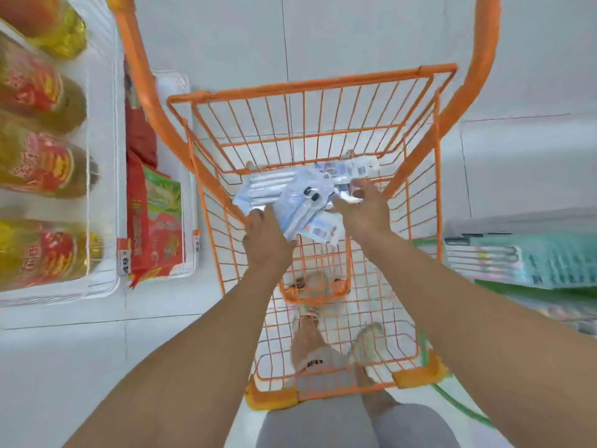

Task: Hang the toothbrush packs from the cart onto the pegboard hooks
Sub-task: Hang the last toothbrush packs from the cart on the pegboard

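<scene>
An orange wire cart (310, 88) stands below me on the pale floor. Inside it lies a loose pile of pale blue and white toothbrush packs (290, 192). Both my arms reach down into the cart. My left hand (265, 237) grips the near left edge of the pile, its fingers curled over a pack. My right hand (365, 205) holds the right end of the pile, fingers bent around the packs there. No pegboard or hooks are in view.
On the left, white shelves (103, 156) hold bottles of yellow oil (38, 156) and red and green packets (155, 227). A shelf of teal boxes (523, 257) sits on the right. My legs and shoes show through the cart's mesh.
</scene>
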